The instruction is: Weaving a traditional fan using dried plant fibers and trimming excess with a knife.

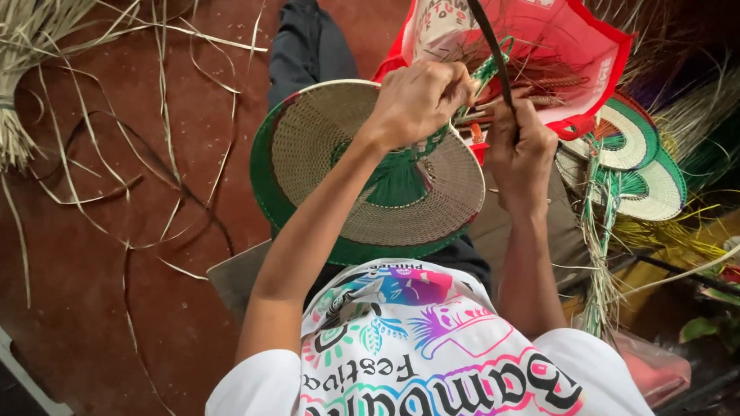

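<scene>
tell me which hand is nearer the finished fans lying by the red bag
Right. The right hand, gripping a dark blade, sits just beside the finished fans; the left hand is farther off, over the round woven fan.

I wear a white short-sleeved T-shirt (460,398) with rainbow lettering and bright cartoon prints; beyond its hem, dark trousers (309,44), arms bare

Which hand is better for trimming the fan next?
Probably the right hand: it grips the dark blade beside the woven fan. The left hand is busy holding that fan.
</scene>
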